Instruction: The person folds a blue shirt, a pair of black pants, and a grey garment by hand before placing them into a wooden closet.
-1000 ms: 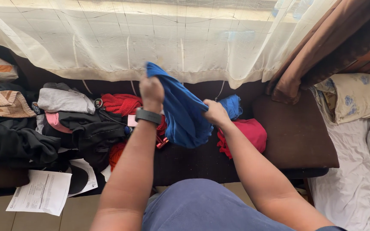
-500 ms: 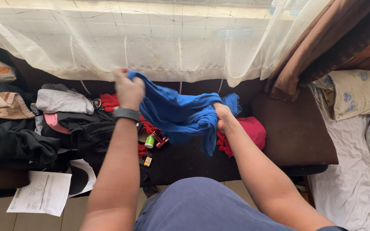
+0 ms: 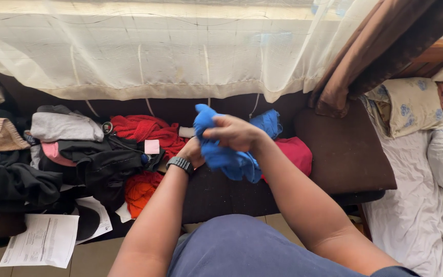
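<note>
Both my hands bunch a blue cloth garment [image 3: 226, 156] above the dark brown bench [image 3: 344, 154]. My right hand [image 3: 232, 133] lies on top of the bundle with its fingers curled around the cloth. Partly hidden beneath it, my left hand [image 3: 193, 152] grips the cloth from the left; a dark watch sits on that wrist. More blue fabric [image 3: 267, 122] lies just behind the bundle, next to a crimson garment [image 3: 296, 151].
A heap of clothes covers the left of the bench: red knit [image 3: 147, 128], orange cloth [image 3: 140, 189], black garments [image 3: 103, 164], a grey piece [image 3: 65, 125]. Paper sheets [image 3: 42, 240] hang at the front left. A sheer curtain [image 3: 155, 51] hangs behind; a bed with pillows [image 3: 416, 107] lies right.
The blue garment was stretched wide between my hands; they have now come together and gathered it into a tight bundle, lower and nearer the bench.
</note>
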